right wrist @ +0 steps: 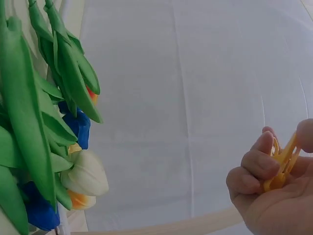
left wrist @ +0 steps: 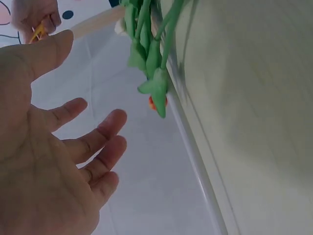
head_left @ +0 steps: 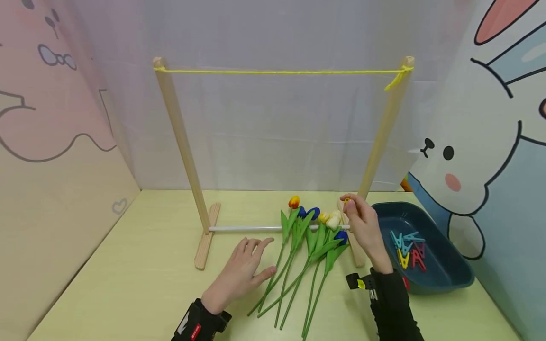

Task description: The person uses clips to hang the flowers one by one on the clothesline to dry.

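My right hand (head_left: 363, 227) is raised by the foot of the right post and pinches a yellow clothespin (right wrist: 282, 164), seen best in the right wrist view. Over the table, just left of the flowers, my left hand (head_left: 241, 270) hovers with fingers spread and holds nothing. Several artificial tulips lie in a loose bunch between the hands: an orange one (head_left: 294, 202), blue ones (head_left: 313, 213), a white one (head_left: 333, 220) and a yellow one. Their green stems (head_left: 294, 284) point toward me. In the left wrist view, green leaves (left wrist: 157, 90) hang past the left hand's fingertips.
A wooden frame with a left post (head_left: 181, 137) and a right post (head_left: 386, 128) carries a taut yellow string (head_left: 277, 72). A white rod (head_left: 245, 229) joins its feet. At right, a dark blue basin (head_left: 452, 279) holds several coloured clothespins (head_left: 417, 259).
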`<state>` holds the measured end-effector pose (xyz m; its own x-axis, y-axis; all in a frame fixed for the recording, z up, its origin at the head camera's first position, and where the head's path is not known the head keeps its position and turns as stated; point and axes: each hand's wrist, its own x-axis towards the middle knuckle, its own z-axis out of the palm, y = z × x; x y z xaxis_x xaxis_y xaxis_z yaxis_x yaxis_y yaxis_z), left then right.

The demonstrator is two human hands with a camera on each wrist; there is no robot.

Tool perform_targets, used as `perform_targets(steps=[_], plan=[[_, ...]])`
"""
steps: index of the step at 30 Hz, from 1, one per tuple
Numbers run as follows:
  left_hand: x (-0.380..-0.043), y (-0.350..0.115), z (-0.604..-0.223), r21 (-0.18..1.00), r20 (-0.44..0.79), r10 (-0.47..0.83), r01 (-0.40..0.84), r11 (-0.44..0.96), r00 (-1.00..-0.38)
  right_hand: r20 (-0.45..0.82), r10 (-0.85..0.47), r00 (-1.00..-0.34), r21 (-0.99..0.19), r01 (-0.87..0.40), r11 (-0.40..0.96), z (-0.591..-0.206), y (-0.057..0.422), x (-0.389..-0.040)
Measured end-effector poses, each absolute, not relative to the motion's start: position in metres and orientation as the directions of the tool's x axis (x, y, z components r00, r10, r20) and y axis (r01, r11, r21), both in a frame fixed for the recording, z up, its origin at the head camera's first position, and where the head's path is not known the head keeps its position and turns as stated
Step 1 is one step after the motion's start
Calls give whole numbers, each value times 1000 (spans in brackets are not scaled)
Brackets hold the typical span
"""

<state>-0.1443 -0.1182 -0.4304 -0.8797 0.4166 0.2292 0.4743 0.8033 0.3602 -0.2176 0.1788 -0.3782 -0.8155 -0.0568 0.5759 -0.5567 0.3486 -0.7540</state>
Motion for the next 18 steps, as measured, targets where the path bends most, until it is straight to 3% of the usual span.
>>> perform_targets(steps=[5,13,18], plan=[[-146,-97,-431,323,173,497,526,787,-850,537,-71,-841,-802,-535,265,-377,176,-218],[-149,-77,-431,214,131,524,540,814,-841,483,-95,-870,-850,-492,185,-379,174,-216],[-149,-75,-434,237,91,536,541,807,-839,467,-86,-880,-872,-474,121,-378,174,-216]])
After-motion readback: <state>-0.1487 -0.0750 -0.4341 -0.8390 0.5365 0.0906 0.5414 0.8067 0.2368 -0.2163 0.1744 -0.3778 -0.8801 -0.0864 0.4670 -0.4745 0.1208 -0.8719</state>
